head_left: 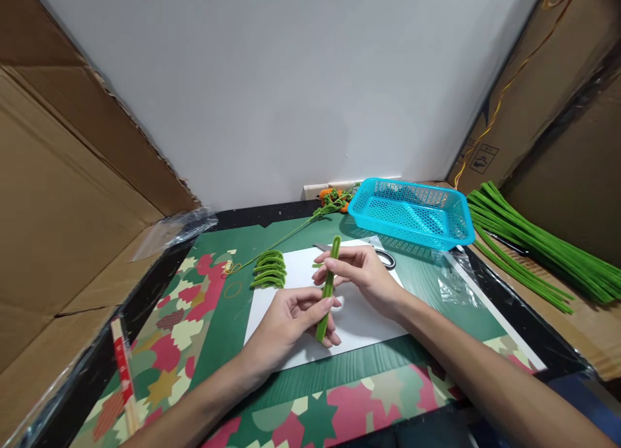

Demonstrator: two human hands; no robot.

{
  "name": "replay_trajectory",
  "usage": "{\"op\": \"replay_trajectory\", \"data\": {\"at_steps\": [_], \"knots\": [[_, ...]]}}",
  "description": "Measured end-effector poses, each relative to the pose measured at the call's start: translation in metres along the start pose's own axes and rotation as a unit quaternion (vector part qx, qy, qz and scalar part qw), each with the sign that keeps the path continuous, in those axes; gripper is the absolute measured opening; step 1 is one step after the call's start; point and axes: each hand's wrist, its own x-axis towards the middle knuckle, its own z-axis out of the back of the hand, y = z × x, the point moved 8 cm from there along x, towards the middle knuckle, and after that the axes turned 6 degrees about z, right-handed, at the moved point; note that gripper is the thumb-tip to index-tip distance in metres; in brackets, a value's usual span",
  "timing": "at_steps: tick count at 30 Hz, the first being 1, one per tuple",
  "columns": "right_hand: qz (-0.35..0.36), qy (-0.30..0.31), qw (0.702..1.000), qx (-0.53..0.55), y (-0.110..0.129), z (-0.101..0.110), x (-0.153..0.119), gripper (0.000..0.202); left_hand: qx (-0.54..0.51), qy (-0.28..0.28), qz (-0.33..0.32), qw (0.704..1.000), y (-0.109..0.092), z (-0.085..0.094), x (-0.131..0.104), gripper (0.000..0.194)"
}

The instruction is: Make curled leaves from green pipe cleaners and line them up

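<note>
A green pipe cleaner [329, 285], bent into a long narrow loop, stands tilted between my two hands above a white sheet of paper [301, 357]. Near its lower end, my left hand [298, 315] pinches it between thumb and fingers. Higher up, my right hand [361, 273] grips it, with the rounded tip poking out above. Scissors [387, 258] lie behind my right hand, which hides most of them. To the left, a row of curved green pipe cleaner pieces [269, 269] rests at the paper's edge.
A blue perforated basket [411, 214] stands at the back right. Beside it lies a bundle of long green pipe cleaners [543, 241]. An orange-and-green pipe cleaner flower [334, 199] lies at the back. Cardboard walls [72, 157] flank the table; a red-wrapped packet [123, 370] is at left.
</note>
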Motion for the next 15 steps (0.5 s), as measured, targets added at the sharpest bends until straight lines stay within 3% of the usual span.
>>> {"op": "replay_trajectory", "data": {"at_steps": [8, 15], "knots": [[0.029, -0.021, 0.999, -0.023, 0.004, 0.001, 0.003, 0.039, 0.083, -0.072, -0.041, 0.993, -0.007, 0.012, -0.003, 0.041], [0.055, -0.055, 0.997, -0.016, 0.012, 0.006, 0.003, 0.037, 0.087, -0.15, -0.072, 0.982, -0.017, 0.03, -0.006, 0.036]]}}
